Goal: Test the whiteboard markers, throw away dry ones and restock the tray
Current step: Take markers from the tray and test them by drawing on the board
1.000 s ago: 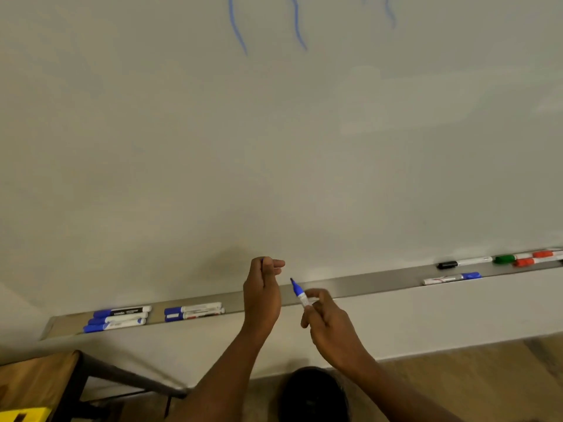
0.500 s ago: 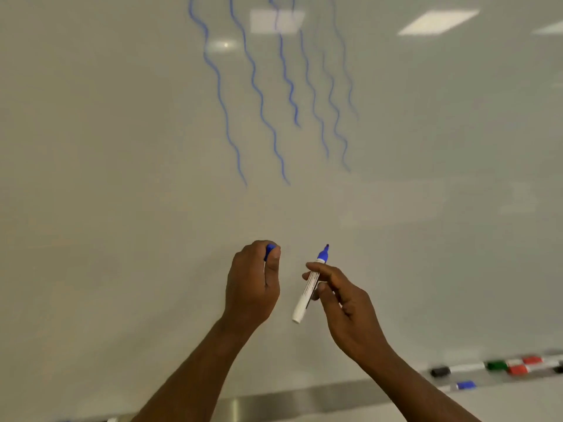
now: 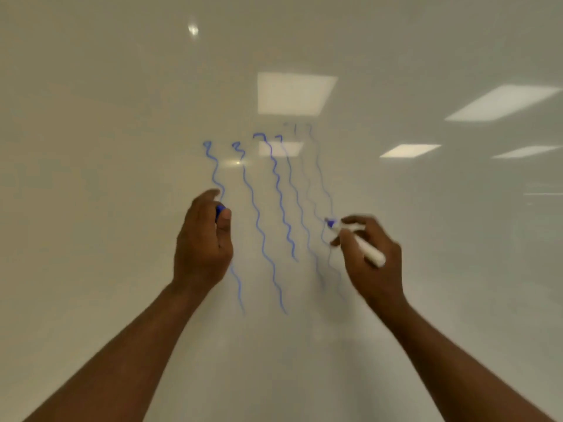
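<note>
1. The whiteboard [image 3: 122,147] already carries several wavy blue test lines [image 3: 259,226]; the ones toward 3 o'clock look fainter, so I judge a number of markers have had their test and some may be running dry.
2. The right hand [image 3: 370,263] has its fingers clamped on an uncapped blue marker [image 3: 359,243], tip pointing toward 10 o'clock, at or just off the board beside the faintest lines; blur hides any contact.
3. The left hand [image 3: 202,242], at 9 o'clock from the marker, has fingers curled round a blue cap [image 3: 220,211].
4. Neither tray nor bin shows here, so discarding dry markers and restocking appear left to do, after this marker's verdict and recapping.
</note>
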Demonstrator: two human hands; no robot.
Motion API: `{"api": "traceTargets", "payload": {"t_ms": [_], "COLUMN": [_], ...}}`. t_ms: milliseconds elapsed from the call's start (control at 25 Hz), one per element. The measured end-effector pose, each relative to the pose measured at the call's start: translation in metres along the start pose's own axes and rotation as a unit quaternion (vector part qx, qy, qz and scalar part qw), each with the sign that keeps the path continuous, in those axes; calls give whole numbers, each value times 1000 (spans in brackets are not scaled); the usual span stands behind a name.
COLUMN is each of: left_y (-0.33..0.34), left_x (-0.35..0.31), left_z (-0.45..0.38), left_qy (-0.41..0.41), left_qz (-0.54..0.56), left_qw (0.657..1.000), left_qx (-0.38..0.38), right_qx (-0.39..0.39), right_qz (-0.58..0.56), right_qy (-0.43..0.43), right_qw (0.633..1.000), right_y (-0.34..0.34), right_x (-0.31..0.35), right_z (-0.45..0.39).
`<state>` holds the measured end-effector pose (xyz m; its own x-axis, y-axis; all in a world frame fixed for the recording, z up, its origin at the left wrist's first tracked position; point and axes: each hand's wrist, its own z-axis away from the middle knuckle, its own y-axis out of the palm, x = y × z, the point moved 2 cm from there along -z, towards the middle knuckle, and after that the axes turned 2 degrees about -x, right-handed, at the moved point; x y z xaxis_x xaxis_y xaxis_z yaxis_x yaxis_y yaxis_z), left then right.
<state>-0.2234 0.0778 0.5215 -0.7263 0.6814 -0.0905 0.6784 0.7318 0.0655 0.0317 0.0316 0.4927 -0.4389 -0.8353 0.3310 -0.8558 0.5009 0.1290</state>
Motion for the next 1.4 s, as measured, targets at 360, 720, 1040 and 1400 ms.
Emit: {"api": "traceTargets", "payload": {"t_ms": [360,720,1040,1400], "left_y": [6,7,11,9], "left_x": [35,51,48,51], "left_z": [-93,-90,-88,-87], "left_qy": [-61,-43,-35,-12], "left_qz": [-2,-36,-53,-81], "left_qw": [998,998,998,997], "left_qx": [-2,-2,-13,-15], "right_qx": [-71,-61,-70,-88], "right_qz": [-27,54,13,71], "right_qy": [49,9,89,170], "right_qw": [996,997,994,979], "right_y": [8,9,-28,-76], "right_x": [9,1,-21,-64], "right_z": [-171,-186,-119,-33]}}
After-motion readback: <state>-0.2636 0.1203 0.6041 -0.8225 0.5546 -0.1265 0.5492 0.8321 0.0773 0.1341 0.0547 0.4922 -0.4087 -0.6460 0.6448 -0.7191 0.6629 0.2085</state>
